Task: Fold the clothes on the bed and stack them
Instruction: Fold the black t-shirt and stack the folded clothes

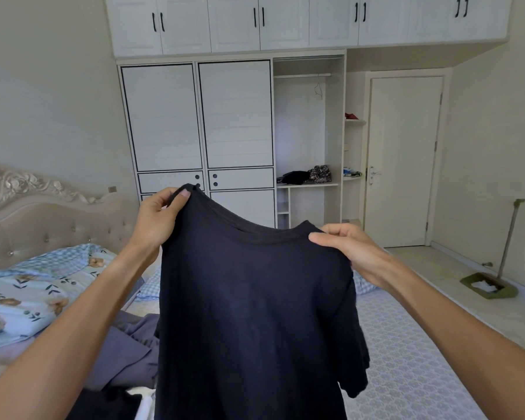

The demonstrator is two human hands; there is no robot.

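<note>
A dark navy T-shirt (pixel 252 313) hangs in the air in front of me, spread by its shoulders above the bed (pixel 406 359). My left hand (pixel 159 216) pinches the shirt's left shoulder near the collar. My right hand (pixel 350 248) pinches the right shoulder, lower than the left one. The right sleeve dangles free. Grey clothes (pixel 128 353) lie crumpled on the bed at the lower left, partly hidden by the shirt. A black garment (pixel 109 404) lies at the bottom left edge.
A floral quilt (pixel 28 298) is bunched by the padded headboard (pixel 58 225) on the left. A white wardrobe (pixel 200 122) stands behind the bed, its right bay open. A closed door (pixel 403 159) and a dustpan with broom (pixel 491 286) are on the right.
</note>
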